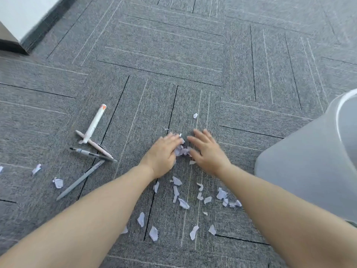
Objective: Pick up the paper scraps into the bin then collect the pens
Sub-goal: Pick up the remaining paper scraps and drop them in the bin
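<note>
Grey, short-pile carpet [173, 55] in ribbed tiles fills the frame, and on it, just below centre, the left hand [164, 151] and right hand [207, 151] lie palm-down with fingers fairly straight and angled inward, raking a small heap of paper scraps [182, 150] between them; neither hand grips the heap yet. To do this well, I judge the hands should sweep low and close together so the light, crumpled bits do not catch in the carpet nap or slip out, then cup under the heap and carry it to the bin [313, 171] at the right edge. More loose scraps [183, 203] lie scattered below the hands and a few at lower left, thin, torn and pale lilac-white. The pens [92, 151], slim smooth barrels in white, pink, black and grey, lie crossed at centre left, untouched.
</note>
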Demonstrator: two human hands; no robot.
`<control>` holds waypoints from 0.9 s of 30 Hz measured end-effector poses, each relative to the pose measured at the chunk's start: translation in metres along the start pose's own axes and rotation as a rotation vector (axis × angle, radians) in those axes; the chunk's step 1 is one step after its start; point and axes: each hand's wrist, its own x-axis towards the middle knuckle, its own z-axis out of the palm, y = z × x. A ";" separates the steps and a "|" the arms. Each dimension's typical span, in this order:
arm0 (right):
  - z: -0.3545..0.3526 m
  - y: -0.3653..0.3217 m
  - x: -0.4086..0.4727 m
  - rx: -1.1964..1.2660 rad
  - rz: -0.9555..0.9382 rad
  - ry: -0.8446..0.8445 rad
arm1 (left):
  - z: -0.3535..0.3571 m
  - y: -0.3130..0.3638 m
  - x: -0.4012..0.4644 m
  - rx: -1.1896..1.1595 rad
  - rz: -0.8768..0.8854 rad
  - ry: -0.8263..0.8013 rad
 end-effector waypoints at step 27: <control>0.057 -0.025 -0.045 -0.312 -0.302 0.273 | 0.019 -0.020 -0.050 0.499 0.123 0.164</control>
